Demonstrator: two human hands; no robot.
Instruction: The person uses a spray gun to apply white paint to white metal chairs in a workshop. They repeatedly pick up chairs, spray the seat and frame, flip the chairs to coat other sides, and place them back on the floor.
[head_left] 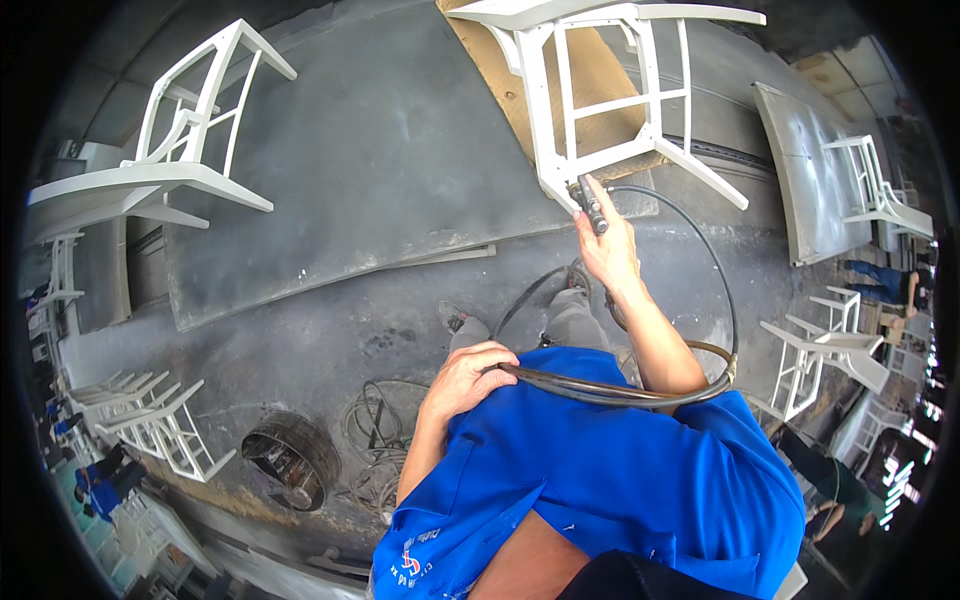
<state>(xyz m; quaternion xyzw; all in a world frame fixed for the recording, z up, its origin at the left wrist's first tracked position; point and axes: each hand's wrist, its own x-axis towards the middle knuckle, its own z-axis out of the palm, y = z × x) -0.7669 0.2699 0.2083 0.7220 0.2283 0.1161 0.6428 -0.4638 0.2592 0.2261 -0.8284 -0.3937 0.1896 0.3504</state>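
My right hand [614, 252] is closed round a dark spray gun [594, 208]. The gun sits right by the near corner of a white chair frame [545, 120], which lies tipped over with its legs towards the right. From the gun a black hose [722, 265] loops out to the right and back across my waist. At my left side, my left hand [468, 376] has its fingers wrapped round that hose. Whether the trigger is pressed is hidden by the fingers.
A brown board [500, 75] lies beneath the chair, on a large grey panel [360, 150]. Another white chair [150, 180] stands far left. Near left are stacked chairs [170, 425], a round dark bin [292, 460] and coiled hoses [375, 425]. People and more chairs [815, 355] are off right.
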